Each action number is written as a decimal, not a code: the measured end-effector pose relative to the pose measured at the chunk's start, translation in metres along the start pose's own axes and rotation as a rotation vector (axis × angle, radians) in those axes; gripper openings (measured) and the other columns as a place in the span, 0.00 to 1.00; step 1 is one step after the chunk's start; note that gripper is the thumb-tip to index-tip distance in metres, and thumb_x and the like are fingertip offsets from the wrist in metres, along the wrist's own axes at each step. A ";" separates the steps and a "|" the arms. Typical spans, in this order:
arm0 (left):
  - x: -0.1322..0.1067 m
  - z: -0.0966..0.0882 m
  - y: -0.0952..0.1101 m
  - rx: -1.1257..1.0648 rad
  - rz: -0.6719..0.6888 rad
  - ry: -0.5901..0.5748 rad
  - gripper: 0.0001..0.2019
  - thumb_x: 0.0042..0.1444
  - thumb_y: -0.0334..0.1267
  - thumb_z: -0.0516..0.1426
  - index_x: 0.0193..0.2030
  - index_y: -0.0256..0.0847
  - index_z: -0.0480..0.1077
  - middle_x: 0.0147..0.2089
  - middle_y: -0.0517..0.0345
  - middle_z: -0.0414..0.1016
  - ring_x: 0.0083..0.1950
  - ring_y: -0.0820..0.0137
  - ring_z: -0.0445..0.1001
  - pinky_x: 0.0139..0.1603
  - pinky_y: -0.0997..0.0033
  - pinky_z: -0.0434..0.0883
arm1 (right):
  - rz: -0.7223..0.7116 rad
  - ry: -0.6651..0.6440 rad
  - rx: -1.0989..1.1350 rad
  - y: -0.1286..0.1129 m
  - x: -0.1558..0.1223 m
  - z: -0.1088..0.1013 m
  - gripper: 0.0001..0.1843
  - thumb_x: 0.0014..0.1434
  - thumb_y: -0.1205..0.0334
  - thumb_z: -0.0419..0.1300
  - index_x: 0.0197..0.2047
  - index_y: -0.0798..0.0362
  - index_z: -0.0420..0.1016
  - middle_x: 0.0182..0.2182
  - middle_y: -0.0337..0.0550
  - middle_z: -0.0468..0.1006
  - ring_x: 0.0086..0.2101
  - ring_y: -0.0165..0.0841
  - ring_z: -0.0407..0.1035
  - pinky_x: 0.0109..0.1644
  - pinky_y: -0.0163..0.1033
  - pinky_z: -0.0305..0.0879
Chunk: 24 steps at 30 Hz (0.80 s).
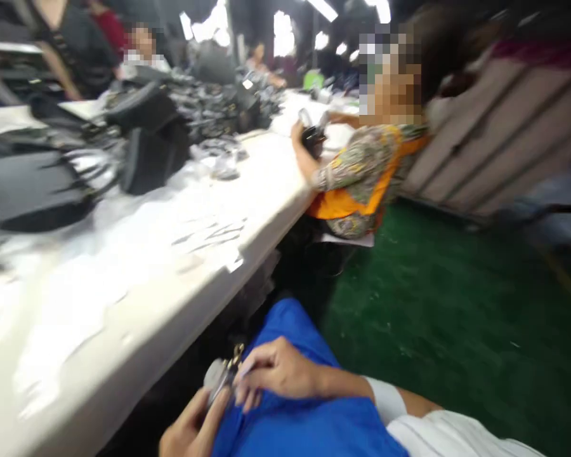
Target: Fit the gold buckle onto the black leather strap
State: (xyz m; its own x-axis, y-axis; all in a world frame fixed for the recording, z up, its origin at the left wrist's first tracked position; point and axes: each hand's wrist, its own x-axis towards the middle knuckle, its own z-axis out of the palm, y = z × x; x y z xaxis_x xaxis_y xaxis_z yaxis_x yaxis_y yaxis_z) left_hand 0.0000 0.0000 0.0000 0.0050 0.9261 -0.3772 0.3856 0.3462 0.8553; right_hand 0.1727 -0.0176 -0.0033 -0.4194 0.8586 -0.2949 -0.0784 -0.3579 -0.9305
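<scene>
Low over my lap, my left hand [195,422] grips a small strap piece [226,381] between thumb and fingers. The piece has a gold-coloured metal clasp [238,350] at its upper end. A pale, rounded part [214,374] shows beside it, too blurred to name. My right hand [280,374] comes in from the right with its fingers pinched together at the strap's side. Its fingertips seem to hold something small and light that I cannot make out. Both hands are just off the table edge, in front of a blue garment [304,425].
A long white table [143,330] runs along my left, bearing thin dark strips [212,233], clear plastic [171,184] and black bags [147,133]. A co-worker [361,171] in a patterned top and orange apron sits farther along it. Green floor [433,304] lies to the right.
</scene>
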 end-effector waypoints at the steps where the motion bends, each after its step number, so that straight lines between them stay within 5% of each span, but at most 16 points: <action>1: -0.009 -0.010 -0.009 -0.012 -0.038 0.006 0.15 0.47 0.52 0.64 0.31 0.40 0.78 0.31 0.60 0.76 0.36 0.64 0.72 0.35 0.71 0.69 | -0.068 0.015 -0.061 0.005 0.004 0.002 0.22 0.60 0.44 0.61 0.40 0.56 0.78 0.28 0.41 0.76 0.26 0.29 0.71 0.31 0.34 0.68; 5: -0.023 -0.028 -0.032 -0.171 -0.019 -0.035 0.19 0.51 0.53 0.61 0.32 0.36 0.76 0.29 0.59 0.73 0.32 0.68 0.69 0.32 0.74 0.64 | -0.482 0.100 -0.442 0.009 0.014 0.004 0.11 0.65 0.55 0.60 0.39 0.51 0.81 0.36 0.44 0.75 0.34 0.31 0.70 0.40 0.36 0.67; 9: -0.029 -0.026 -0.040 -0.243 -0.015 -0.057 0.18 0.54 0.50 0.60 0.39 0.36 0.76 0.33 0.58 0.75 0.35 0.68 0.69 0.36 0.74 0.65 | -0.571 0.051 -0.513 0.009 0.022 0.012 0.10 0.66 0.59 0.57 0.42 0.50 0.81 0.50 0.48 0.73 0.40 0.32 0.71 0.46 0.38 0.68; 12: -0.035 -0.020 -0.045 -0.223 0.007 -0.097 0.17 0.54 0.50 0.60 0.40 0.36 0.76 0.34 0.56 0.76 0.37 0.66 0.70 0.38 0.72 0.65 | -0.444 -0.004 -0.408 0.016 0.033 0.016 0.10 0.64 0.57 0.60 0.39 0.52 0.81 0.45 0.46 0.77 0.41 0.35 0.72 0.44 0.37 0.70; 17: -0.043 -0.006 -0.067 -0.361 -0.059 -0.117 0.18 0.52 0.50 0.62 0.41 0.37 0.72 0.35 0.56 0.75 0.37 0.68 0.71 0.39 0.71 0.66 | 0.019 -0.048 -0.190 0.034 0.038 0.019 0.11 0.57 0.55 0.64 0.35 0.56 0.80 0.22 0.36 0.74 0.14 0.23 0.59 0.16 0.29 0.52; 24: -0.056 0.004 -0.089 -0.390 -0.156 -0.124 0.25 0.45 0.61 0.63 0.31 0.41 0.64 0.29 0.60 0.72 0.34 0.67 0.72 0.35 0.69 0.68 | 0.241 0.002 -0.224 0.056 0.030 0.028 0.08 0.46 0.60 0.66 0.27 0.54 0.72 0.18 0.33 0.69 0.13 0.24 0.57 0.15 0.30 0.50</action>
State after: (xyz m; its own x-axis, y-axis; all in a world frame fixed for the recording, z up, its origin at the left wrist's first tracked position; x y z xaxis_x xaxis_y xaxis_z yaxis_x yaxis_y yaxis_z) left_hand -0.0307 -0.0836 -0.0562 0.0943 0.8416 -0.5318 0.0134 0.5331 0.8460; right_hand 0.1306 -0.0221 -0.0581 -0.4002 0.7596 -0.5127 0.2244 -0.4612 -0.8585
